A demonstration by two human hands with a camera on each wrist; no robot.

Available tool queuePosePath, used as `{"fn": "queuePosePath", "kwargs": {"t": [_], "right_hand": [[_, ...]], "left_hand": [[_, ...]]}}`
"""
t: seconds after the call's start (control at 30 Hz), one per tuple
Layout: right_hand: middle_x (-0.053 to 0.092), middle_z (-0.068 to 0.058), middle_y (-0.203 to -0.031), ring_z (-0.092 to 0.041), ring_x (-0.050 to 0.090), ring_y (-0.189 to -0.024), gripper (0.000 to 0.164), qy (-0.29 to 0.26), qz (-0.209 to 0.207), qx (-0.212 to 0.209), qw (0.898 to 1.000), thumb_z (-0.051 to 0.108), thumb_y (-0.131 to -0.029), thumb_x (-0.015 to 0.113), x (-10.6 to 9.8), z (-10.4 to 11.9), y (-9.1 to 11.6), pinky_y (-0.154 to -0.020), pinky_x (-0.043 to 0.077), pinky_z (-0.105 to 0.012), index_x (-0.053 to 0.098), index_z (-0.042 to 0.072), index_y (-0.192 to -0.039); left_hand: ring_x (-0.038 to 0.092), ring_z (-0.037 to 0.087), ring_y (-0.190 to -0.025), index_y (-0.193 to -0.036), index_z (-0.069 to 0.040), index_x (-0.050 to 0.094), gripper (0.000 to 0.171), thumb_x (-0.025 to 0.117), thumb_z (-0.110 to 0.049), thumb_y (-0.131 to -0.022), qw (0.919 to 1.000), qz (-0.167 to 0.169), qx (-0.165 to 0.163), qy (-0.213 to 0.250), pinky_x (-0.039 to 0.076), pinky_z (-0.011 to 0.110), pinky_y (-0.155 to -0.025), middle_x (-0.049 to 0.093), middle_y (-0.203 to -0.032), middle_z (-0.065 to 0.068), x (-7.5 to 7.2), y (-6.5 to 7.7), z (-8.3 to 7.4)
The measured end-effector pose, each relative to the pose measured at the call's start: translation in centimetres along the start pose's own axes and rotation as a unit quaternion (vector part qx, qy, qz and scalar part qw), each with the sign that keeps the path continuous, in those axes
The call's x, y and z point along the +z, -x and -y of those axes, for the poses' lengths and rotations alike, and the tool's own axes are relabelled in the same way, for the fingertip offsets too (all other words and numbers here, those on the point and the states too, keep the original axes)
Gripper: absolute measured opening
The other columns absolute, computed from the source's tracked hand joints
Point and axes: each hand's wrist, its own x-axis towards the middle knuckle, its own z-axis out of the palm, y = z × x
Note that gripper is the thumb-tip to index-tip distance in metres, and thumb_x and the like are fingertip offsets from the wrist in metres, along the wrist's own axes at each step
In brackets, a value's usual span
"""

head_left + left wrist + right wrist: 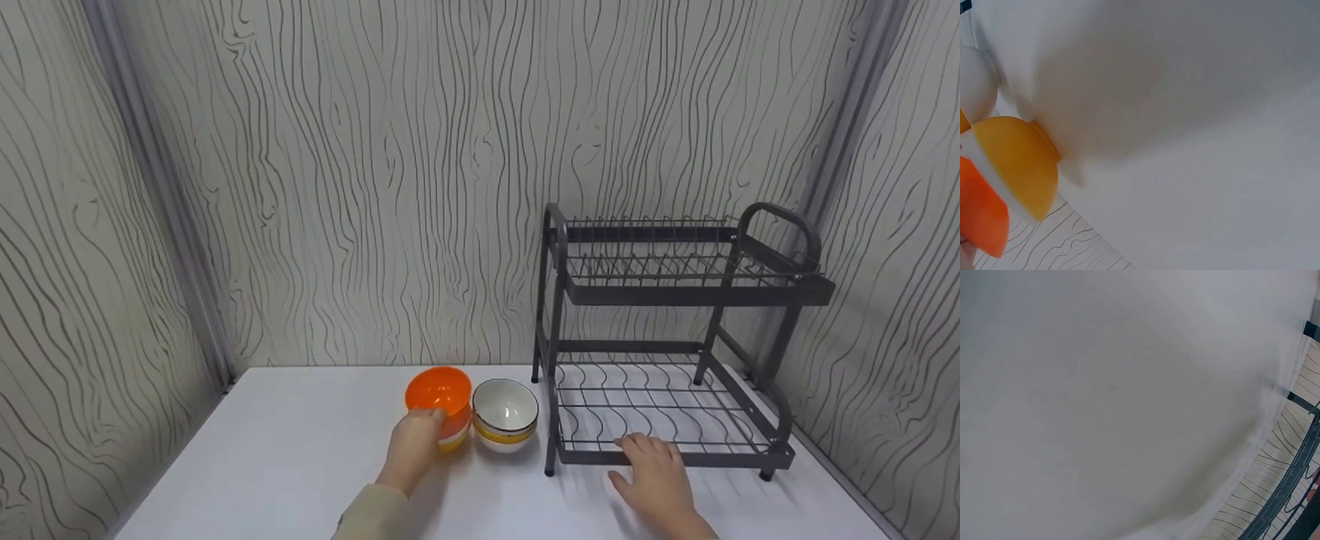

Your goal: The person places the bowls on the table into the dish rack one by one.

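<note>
My left hand (414, 446) pinches the near rim of an orange bowl (437, 386), which tilts over a short stack. Below it is a bowl with a yellow outside and a white rim (1019, 163); in the left wrist view the orange bowl (982, 208) stands a little off it. A second stack is just to the right, with a dark-rimmed white bowl (505, 405) on top. Over the front rail of the lower tier of a dark metal dish rack (675, 457) lies my right hand (656, 480), fingers loosely extended, holding no bowl.
The rack's upper tier (697, 292) has wire slots and curved side handles. Bowls and rack stand on a white table (285, 450). Wood-grain patterned panels (405, 180) close off the back and both sides.
</note>
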Motion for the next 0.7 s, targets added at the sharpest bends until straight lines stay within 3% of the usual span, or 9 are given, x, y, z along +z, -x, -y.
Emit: {"fn": "queuePosePath", "kwargs": {"t": [0.3, 0.7], "right_hand": [[0.06, -0.003, -0.108, -0.028, 0.054, -0.104, 0.044, -0.002, 0.001, -0.002, 1.0, 0.036, -0.071, 0.072, -0.1, 0.0, -0.1, -0.096, 0.039, -0.054, 0.061, 0.015, -0.107], [0.06, -0.004, -0.108, -0.028, 0.053, -0.105, 0.05, -0.012, -0.023, -0.013, 1.0, 0.033, -0.07, 0.072, -0.2, 0.2, 0.2, -0.095, 0.038, -0.055, 0.059, 0.014, -0.115]], "left_hand": [[0.064, 0.02, -0.09, -0.104, -0.012, 0.065, 0.026, 0.069, -0.004, -0.079, 0.9997, -0.023, 0.004, -0.012, 0.055, 0.034, -0.086, 0.069, -0.098, 0.005, -0.2, 0.2, -0.4], [0.06, 0.016, -0.078, -0.092, -0.013, 0.062, 0.017, 0.07, -0.008, -0.078, 0.9974, -0.066, 0.018, -0.02, 0.056, 0.03, -0.08, 0.068, -0.086, 0.003, -0.4, 0.3, -1.1]]}}
